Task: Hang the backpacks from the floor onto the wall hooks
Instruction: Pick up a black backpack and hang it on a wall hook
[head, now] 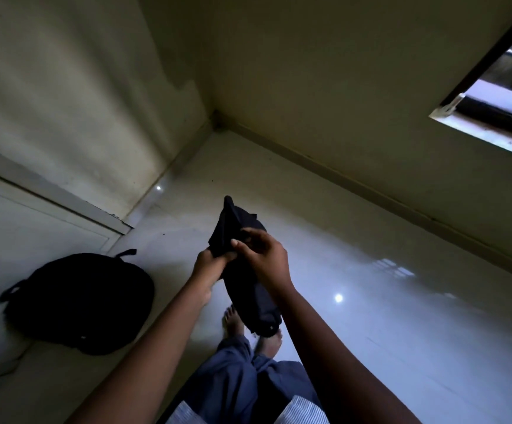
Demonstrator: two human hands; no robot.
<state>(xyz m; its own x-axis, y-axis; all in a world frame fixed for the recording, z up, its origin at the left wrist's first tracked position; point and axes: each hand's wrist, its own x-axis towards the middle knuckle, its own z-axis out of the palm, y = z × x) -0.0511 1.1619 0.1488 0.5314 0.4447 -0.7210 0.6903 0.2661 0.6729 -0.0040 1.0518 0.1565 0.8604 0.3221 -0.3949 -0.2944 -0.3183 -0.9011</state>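
Observation:
A small dark backpack hangs in the air in front of me, above my bare feet. My left hand grips its upper fabric from below. My right hand pinches the top of the same bag just beside the left. A second, larger black backpack lies on the floor at the left, its top loop pointing toward the wall. No wall hook shows in this view.
The glossy pale tiled floor runs to a room corner ahead. A white door or panel stands at the left behind the lying bag. A window sits in the right wall.

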